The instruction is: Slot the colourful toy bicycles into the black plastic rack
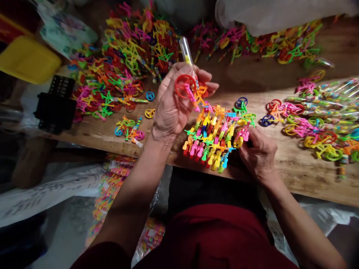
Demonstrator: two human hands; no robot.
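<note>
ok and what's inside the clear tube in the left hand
A small yellow piece shows inside the clear tube, close to the left hand. Further down, the hand covers the tube, so what is inside there cannot be seen.

At the table (238, 82) front — 1 toy stack (210, 138); loose pile (134, 48) behind left, tubes (325, 106) right.

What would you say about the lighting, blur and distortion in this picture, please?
Head view: light falls on the middle of the wooden table, with deep shadow toward the lower left; a bright glint runs along the clear tube above the left hand; the yellow container looks soft, the piled toys slightly smeared; the table's near edge slants, perhaps from camera tilt or lens distortion.
</note>
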